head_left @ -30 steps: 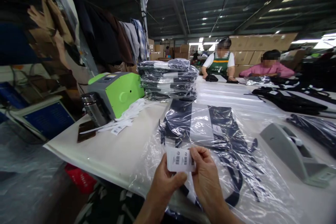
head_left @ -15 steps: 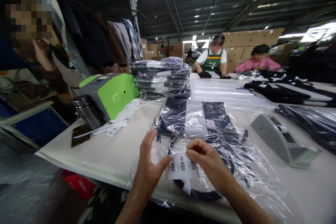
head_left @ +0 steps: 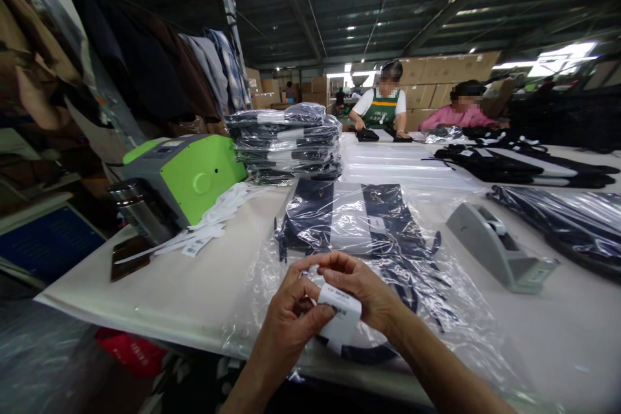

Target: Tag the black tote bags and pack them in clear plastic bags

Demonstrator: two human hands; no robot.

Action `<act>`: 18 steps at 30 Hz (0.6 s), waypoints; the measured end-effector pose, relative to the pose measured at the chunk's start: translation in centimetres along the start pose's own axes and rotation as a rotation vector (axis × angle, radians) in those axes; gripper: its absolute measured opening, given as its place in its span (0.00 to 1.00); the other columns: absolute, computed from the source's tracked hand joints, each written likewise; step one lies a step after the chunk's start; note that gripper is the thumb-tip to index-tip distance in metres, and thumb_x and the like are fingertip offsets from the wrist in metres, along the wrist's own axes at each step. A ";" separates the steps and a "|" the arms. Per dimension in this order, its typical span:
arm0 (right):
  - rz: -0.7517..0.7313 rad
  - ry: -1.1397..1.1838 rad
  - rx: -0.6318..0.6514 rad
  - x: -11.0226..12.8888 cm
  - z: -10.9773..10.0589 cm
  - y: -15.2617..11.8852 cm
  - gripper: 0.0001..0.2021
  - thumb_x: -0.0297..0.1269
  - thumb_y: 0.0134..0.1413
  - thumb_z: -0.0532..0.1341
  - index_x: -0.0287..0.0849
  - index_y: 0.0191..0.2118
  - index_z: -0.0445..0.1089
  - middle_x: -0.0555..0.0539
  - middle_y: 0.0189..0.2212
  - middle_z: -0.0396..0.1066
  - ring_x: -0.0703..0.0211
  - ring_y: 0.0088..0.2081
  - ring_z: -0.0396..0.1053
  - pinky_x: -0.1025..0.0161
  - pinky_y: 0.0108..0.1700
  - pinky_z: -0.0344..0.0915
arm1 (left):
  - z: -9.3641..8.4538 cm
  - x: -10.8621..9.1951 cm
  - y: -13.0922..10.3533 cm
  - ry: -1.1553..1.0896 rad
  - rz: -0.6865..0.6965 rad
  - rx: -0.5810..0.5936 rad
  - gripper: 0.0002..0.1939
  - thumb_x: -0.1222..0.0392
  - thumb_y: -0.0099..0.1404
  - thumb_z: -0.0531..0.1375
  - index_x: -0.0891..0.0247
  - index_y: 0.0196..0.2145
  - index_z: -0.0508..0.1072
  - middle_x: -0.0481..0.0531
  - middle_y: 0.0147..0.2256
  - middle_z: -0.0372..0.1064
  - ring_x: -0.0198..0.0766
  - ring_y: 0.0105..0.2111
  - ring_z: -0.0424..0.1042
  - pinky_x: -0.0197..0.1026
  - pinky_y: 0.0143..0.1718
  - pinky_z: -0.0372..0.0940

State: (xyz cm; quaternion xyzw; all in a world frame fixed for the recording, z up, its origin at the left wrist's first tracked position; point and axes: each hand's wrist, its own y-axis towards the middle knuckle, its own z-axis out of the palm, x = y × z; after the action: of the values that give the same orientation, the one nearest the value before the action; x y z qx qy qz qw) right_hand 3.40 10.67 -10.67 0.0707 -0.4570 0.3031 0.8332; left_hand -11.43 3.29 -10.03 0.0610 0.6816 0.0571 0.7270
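Left hand [head_left: 286, 320] and right hand [head_left: 359, 291] are both pinching the white barcode label [head_left: 342, 314], fingers closed on its upper end, just above the clear polybag [head_left: 436, 284] at the surface's [head_left: 194, 291] near edge. Label is looking featherlight, floppy, probably tacky on one face; edges are the safest hold. It's curling, long axis running down toward the near edge, print facing up.

The white desk [head_left: 204, 284] bore a green machine [head_left: 187, 171] near its left edge, stacked bagged garments [head_left: 286, 142], and a tape dispenser [head_left: 499, 249] toward its right.
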 end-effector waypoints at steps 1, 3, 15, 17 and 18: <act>0.011 0.003 0.018 -0.5 0.0 0.0 0.24 0.42 0.35 0.79 0.40 0.38 0.73 0.51 0.32 0.74 0.64 0.29 0.70 0.64 0.35 0.65 | 0.2 0.0 0.0 -0.003 -0.008 -0.016 0.12 0.53 0.56 0.71 0.63 0.26 0.75 0.57 0.62 0.63 0.43 0.42 0.74 0.39 0.37 0.68; 0.019 -0.037 0.055 -1.0 -0.3 0.0 0.22 0.43 0.37 0.78 0.41 0.38 0.73 0.51 0.32 0.73 0.63 0.30 0.70 0.64 0.35 0.64 | 0.3 0.1 0.2 -0.035 -0.049 -0.014 0.12 0.53 0.55 0.71 0.63 0.26 0.76 0.58 0.55 0.71 0.44 0.40 0.75 0.40 0.39 0.68; -0.334 -0.866 -0.029 3.4 -0.8 -3.1 0.08 0.39 0.51 0.71 0.45 0.37 0.77 0.51 0.32 0.76 0.58 0.35 0.71 0.62 0.38 0.64 | 0.4 1.9 1.2 0.160 0.019 -0.222 0.09 0.53 0.59 0.68 0.60 0.29 0.76 0.49 0.31 0.75 0.39 0.34 0.73 0.37 0.37 0.65; -0.362 -0.898 -0.057 3.2 -0.5 -3.0 0.04 0.37 0.52 0.70 0.45 0.33 0.77 0.52 0.29 0.75 0.58 0.33 0.71 0.63 0.37 0.64 | 0.5 2.1 1.3 0.222 0.014 -0.235 0.09 0.53 0.60 0.67 0.60 0.30 0.74 0.47 0.29 0.73 0.38 0.31 0.71 0.36 0.34 0.64; -0.365 -0.901 -0.062 3.1 -0.5 -2.8 0.03 0.36 0.52 0.69 0.45 0.32 0.77 0.52 0.28 0.75 0.59 0.32 0.70 0.63 0.36 0.64 | 0.6 2.3 1.3 0.225 0.004 -0.256 0.10 0.53 0.59 0.67 0.59 0.30 0.72 0.46 0.28 0.71 0.37 0.29 0.70 0.36 0.32 0.64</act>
State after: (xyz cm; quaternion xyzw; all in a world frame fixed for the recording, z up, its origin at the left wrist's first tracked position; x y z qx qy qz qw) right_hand 6.63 9.99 -7.99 0.2490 -0.7611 0.0777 0.5939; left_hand -10.66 4.97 -12.03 -0.0376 0.7456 0.1512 0.6480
